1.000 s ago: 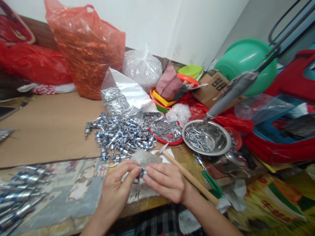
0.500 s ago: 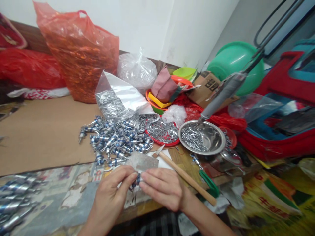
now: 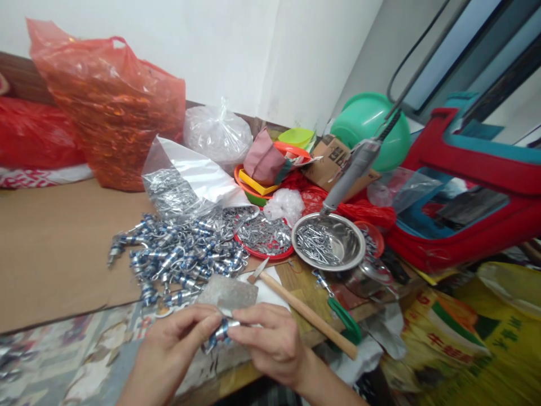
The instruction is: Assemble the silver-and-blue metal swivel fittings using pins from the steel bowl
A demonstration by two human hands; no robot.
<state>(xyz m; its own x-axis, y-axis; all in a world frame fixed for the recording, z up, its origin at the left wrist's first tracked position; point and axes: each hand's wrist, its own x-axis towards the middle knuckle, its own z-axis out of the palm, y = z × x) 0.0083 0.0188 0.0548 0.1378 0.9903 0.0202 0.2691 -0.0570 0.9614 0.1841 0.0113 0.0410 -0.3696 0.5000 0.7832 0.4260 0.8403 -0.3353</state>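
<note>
We see both hands pinched shut on one blue-and-silver fitting [image 3: 220,331] at the near edge of the table [image 3: 298,279]: left hand [image 3: 169,352] on its left end, right hand [image 3: 270,345] on its right. Its long axis runs left–right; the pile of fittings [image 3: 181,256] lies just to the far left.

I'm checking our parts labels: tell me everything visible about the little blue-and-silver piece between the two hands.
The blue-and-silver piece is small, shiny and metal-looking: a short barrel with blue bands, tilted, lower end leftward. The left hand and right hand pinch it by the fingertips from either side. It resembles those in the pile behind. Its finer parts are hidden.
</note>
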